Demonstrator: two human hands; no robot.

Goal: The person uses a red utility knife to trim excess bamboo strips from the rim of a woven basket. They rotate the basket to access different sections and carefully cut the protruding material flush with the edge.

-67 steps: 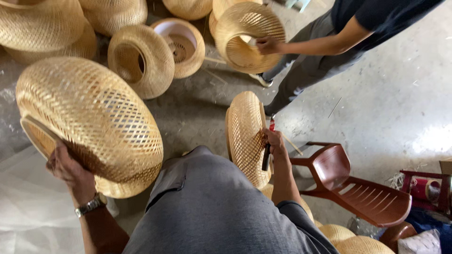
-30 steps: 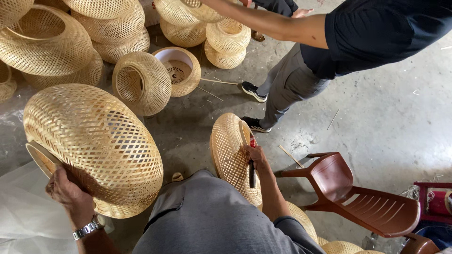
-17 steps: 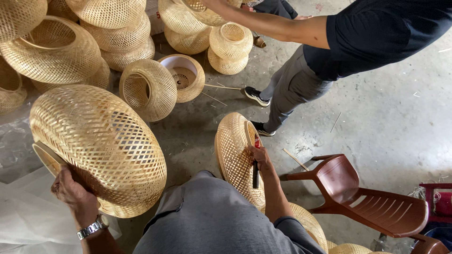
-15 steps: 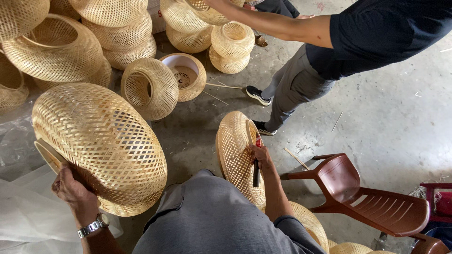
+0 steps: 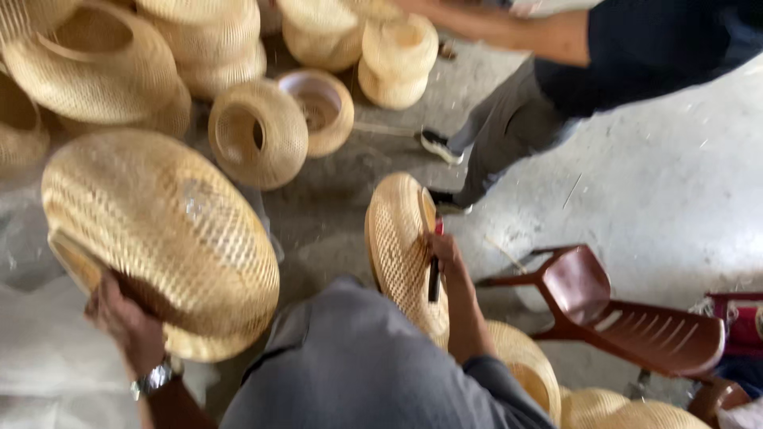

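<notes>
the left hand point(image 5: 119, 314) grips the lower rim of a big woven bamboo basket point(image 5: 159, 238), fingers curled under its edge, holding it up off the floor and tilted to the left of the person's knee point(image 5: 358, 357). the right hand point(image 5: 447, 253) is closed around the rim of a smaller woven basket point(image 5: 397, 246), which stands on edge just beside the knee, and the same hand pins a dark-handled tool with a red end point(image 5: 435, 274) against the weave. the picture is blurred, so the tool's tip cannot be made out.

this looks like a handling step: two baskets are up in the hands at once, one on each side, with neither set down yet. any next move calls for a steady hold on both rims, since the big one hangs from a single edge and could swing, and the tool sits loosely between the fingers and the weave.

more woven baskets point(image 5: 207, 40) are piled on the concrete floor point(image 5: 675, 159) ahead. another person point(image 5: 604, 71) in a dark shirt leans over them. a brown plastic chair point(image 5: 628, 318) lies tipped on the right.
</notes>
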